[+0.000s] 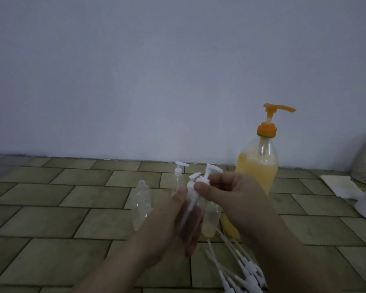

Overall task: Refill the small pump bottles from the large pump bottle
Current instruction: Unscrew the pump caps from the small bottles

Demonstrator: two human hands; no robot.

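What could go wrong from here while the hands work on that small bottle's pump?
1. The left hand holds a small bottle in the air while the right hand pinches its white pump; a slip could drop it onto the tiles.
2. The right forearm passes close in front of the large pump bottle, so a sideways move might knock it over.
3. Loose white pump stems lie below the hands and could be scattered.

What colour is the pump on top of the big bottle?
Orange. The pump on the large bottle shows best in the head view.
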